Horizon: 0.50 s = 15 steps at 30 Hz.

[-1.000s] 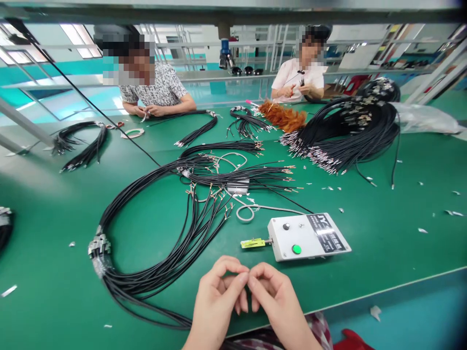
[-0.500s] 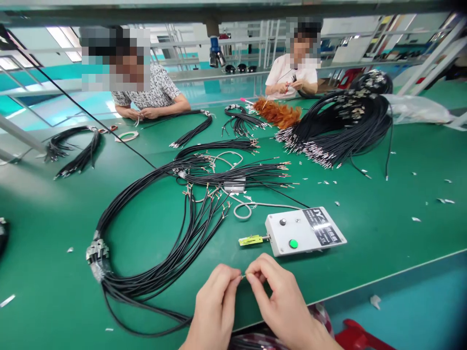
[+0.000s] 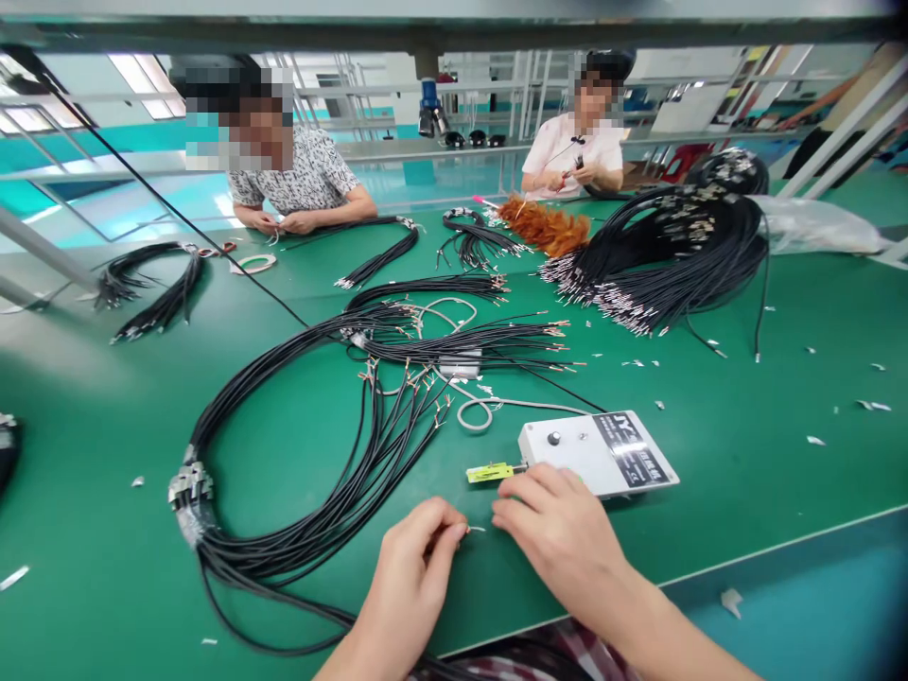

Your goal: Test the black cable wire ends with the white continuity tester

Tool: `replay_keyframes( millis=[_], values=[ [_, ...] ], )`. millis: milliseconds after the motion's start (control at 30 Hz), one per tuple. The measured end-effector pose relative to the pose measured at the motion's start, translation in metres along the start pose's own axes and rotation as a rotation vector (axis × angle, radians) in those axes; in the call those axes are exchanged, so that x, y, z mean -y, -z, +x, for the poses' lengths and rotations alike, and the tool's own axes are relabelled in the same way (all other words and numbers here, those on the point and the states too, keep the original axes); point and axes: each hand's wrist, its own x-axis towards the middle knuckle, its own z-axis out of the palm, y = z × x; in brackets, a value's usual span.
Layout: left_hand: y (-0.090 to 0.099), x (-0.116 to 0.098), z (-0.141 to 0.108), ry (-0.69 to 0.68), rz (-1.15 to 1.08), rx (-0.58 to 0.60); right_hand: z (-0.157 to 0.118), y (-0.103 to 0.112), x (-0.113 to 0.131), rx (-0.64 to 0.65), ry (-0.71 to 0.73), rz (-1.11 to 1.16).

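Note:
My left hand (image 3: 426,558) is closed in a pinch on a wire end (image 3: 477,530); a thin white strand sticks out past the fingertips. Where the rest of that wire runs is hidden by the hand. My right hand (image 3: 550,515) is apart from it, fingers loosely stretched with nothing seen in them, at the front left corner of a white control box (image 3: 582,454). The hand covers the box's green button. From the box's left side a yellow-green clip (image 3: 489,473) projects, just beyond the right fingertips. A large looped bundle of black cables (image 3: 255,378) lies left of both hands.
More black cables (image 3: 667,255) are heaped at the back right beside an orange-brown fluffy duster (image 3: 543,227). A grey cord (image 3: 475,416) curls behind the box. Two people (image 3: 302,180) work across the green table (image 3: 744,435). White scraps are scattered about.
My right hand has let go of the wire end and moved up and right onto the box's front edge. My left hand keeps its pinch. The view has shifted slightly.

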Motion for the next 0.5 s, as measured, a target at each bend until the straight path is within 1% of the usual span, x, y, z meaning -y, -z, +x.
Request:
replay_keyframes(
  millis=[67,200,300,500],
  values=[
    [0.002,0.0,0.006,0.059,-0.055,-0.016,0.005,0.001,-0.011,-0.007,-0.003,-0.086],
    [0.005,0.001,0.021,0.114,-0.127,-0.053,0.013,-0.004,-0.023,0.094,0.025,-0.225],
    [0.006,0.001,0.03,0.145,-0.154,-0.051,0.015,-0.009,-0.023,0.142,0.035,-0.29],
    [0.004,0.0,0.038,0.155,-0.14,-0.041,0.018,-0.012,-0.018,0.2,-0.007,-0.342]
  ],
)
